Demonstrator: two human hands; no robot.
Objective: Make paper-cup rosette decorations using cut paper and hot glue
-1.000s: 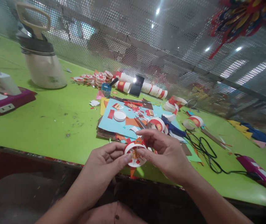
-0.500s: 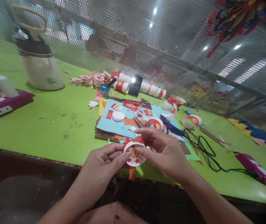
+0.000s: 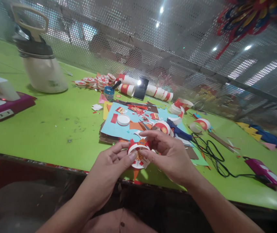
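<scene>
Nearest is a person's lap in pale pink cloth [image 3: 119, 221] with a dark button. Just above it, over the near edge of a bright green surface [image 3: 63, 129], two bare hands meet. The left hand [image 3: 112, 163] grasps the left side of a round paper piece [image 3: 139, 160] between thumb and fingers; the right hand [image 3: 171, 157] pinches its upper right rim, fingers curved over. The piece is white and red, with orange points at top and bottom and a yellowish pattern inside.

Just beyond the hands lies light blue paper [image 3: 111, 127], strewn with red and orange scraps and a white round lid [image 3: 123, 120]. A dark blue tool [image 3: 180, 132] rests at its right, near a loose black cord [image 3: 213, 152] and, farther right, a purple power strip [image 3: 266, 173]. At the left is another purple strip [image 3: 19, 103] with a white adapter [image 3: 2, 88] standing on it.

Farther off, a blue jar [image 3: 109, 93] sits near heaped red-and-white discs [image 3: 103, 81]. A dark, shiny slab [image 3: 141, 90] leans by red-and-white tubes [image 3: 153, 90]. A pale pump bottle [image 3: 46, 72] stands far left. Behind everything is a perforated metal screen [image 3: 128, 42]; a red, blue and gold ornament [image 3: 247, 19] hangs at upper right.
</scene>
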